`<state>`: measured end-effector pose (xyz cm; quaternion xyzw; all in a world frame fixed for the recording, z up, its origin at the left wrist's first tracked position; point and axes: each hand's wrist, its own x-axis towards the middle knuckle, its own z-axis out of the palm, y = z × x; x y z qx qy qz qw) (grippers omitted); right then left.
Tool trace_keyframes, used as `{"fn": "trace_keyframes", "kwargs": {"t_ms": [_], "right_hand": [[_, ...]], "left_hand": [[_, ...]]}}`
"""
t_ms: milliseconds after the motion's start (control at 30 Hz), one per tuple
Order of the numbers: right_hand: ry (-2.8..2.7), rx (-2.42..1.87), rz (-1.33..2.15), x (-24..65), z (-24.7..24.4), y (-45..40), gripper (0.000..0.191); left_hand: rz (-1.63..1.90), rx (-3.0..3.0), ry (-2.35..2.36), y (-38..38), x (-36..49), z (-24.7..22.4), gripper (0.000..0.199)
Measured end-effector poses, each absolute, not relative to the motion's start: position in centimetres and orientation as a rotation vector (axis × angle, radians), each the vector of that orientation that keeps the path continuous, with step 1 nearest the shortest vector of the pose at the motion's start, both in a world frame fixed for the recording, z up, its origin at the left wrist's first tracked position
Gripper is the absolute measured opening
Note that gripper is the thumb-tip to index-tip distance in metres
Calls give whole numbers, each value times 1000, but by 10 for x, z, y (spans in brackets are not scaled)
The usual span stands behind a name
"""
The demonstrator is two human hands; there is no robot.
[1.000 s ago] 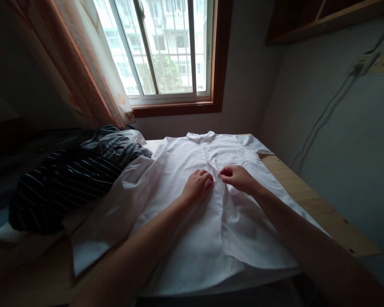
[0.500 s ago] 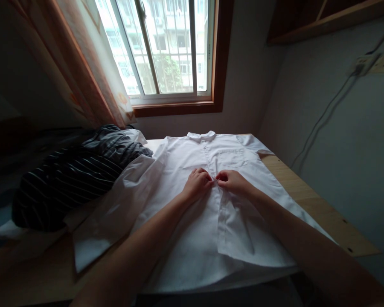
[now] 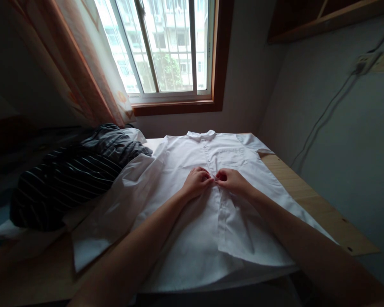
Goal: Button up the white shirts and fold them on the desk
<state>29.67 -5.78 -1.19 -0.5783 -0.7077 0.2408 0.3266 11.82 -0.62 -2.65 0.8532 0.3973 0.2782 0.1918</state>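
A white shirt lies spread on the wooden table, its collar toward the window and its front facing up. My left hand pinches the front placket about halfway down. Close against it from the right, my right hand pinches the same placket, fingertips nearly meeting. Above the hands the placket is closed, with small buttons visible; below them the front edges hang apart. The button between the fingertips is too small to make out. A chest pocket shows on the right side of the front.
Dark striped clothes lie heaped at the left, beside the shirt's long sleeve. The bare wooden table shows along the right. Behind stand a window and curtain; a cable runs down the right wall.
Both hands stay at the same spot on the placket, with only slight finger movement. The shirt lies as before.
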Motion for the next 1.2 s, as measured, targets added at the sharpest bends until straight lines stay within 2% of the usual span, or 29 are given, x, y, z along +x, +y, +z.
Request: {"fn": "trace_keyframes", "kwargs": {"t_ms": [667, 933, 1067, 1200], "right_hand": [[-1912, -1422, 569, 297, -8, -59, 8], [-1900, -1379, 609, 300, -6, -59, 15], [-1855, -1340, 723, 305, -8, -56, 20], [-1746, -1240, 1001, 313, -14, -53, 25]], "left_hand": [[730, 2271, 980, -7, 113, -14, 27], [726, 2248, 969, -6, 112, -15, 23], [726, 2238, 991, -8, 113, -11, 24], [726, 2247, 1001, -11, 114, -8, 25]]}}
